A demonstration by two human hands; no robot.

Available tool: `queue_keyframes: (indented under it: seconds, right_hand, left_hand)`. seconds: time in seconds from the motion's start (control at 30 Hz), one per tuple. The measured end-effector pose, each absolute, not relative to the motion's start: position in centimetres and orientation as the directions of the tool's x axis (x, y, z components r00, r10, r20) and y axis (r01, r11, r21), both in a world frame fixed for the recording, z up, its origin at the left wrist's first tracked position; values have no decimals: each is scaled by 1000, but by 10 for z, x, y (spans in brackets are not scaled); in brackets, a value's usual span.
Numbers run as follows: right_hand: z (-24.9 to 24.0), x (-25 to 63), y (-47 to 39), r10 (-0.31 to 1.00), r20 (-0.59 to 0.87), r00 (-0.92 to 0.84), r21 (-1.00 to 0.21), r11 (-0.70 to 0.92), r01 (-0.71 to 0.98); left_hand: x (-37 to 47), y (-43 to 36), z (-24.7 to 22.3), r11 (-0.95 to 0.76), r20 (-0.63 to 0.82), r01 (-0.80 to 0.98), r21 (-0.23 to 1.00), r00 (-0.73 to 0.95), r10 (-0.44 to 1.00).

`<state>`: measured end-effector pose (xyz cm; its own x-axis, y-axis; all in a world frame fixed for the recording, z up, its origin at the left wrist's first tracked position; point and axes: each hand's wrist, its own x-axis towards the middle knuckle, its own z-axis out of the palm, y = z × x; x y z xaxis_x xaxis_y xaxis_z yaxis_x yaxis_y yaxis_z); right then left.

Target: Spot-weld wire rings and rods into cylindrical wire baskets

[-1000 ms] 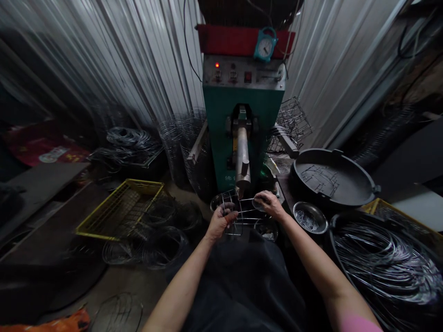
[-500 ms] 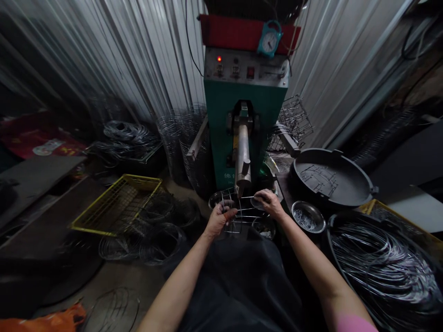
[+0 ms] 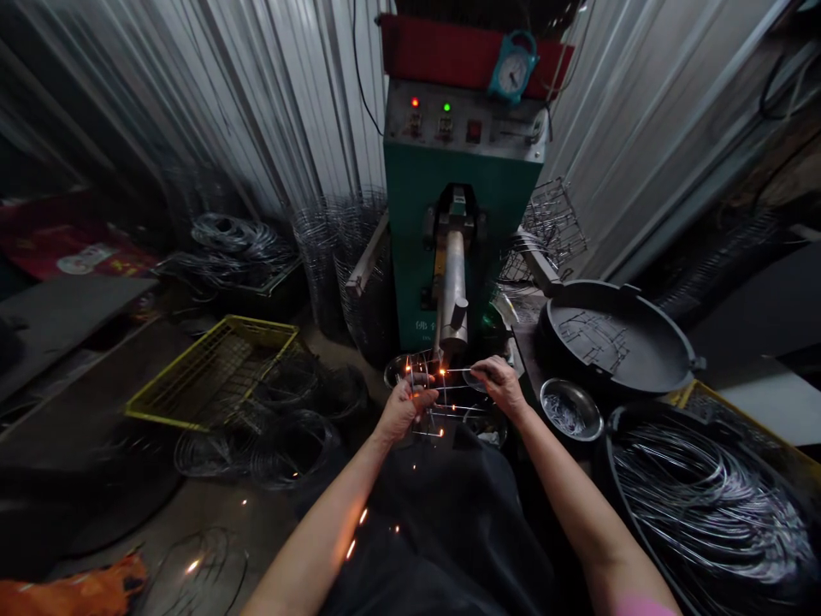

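Observation:
In the head view my left hand is closed on a small wire rack made of thin metal rods. My right hand pinches the right end of a metal rod that lies across the rack. Both meet under the tip of a spot welder, whose body is green. Bright sparks glow at the tip, and others fly over my left forearm and the dark apron. The metal bowls behind my hands are partly covered.
A black round pan holding wire pieces, a bowl of small metal pieces and a tub of wire rods stand on the right. To the left are a yellow basket and wire rings. Corrugated metal sheeting rises behind.
Sparks have burst out at the welder tip and scattered down to the left. A green light has come on beside the red one. Both hands keep nearly the same place.

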<state>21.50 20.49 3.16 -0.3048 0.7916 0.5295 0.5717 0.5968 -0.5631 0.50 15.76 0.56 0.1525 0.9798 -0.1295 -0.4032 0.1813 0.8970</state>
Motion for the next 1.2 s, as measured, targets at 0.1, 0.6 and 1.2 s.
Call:
queue_keyframes:
  seconds: [0.1, 0.6, 1.2]
  right_hand:
    - [38, 211, 188, 792, 557, -251, -517, 567, 641]
    - [29, 219, 166, 852, 478, -212, -571, 485, 662]
    - [35, 213, 192, 842, 462, -280, -558, 521, 646]
  left_hand:
    - [4, 158, 5, 172, -132, -360, 917, 134, 982]
    - [11, 154, 17, 152, -131, -378, 913, 80, 988]
    - [7, 166, 28, 215, -208, -456, 864, 67, 976]
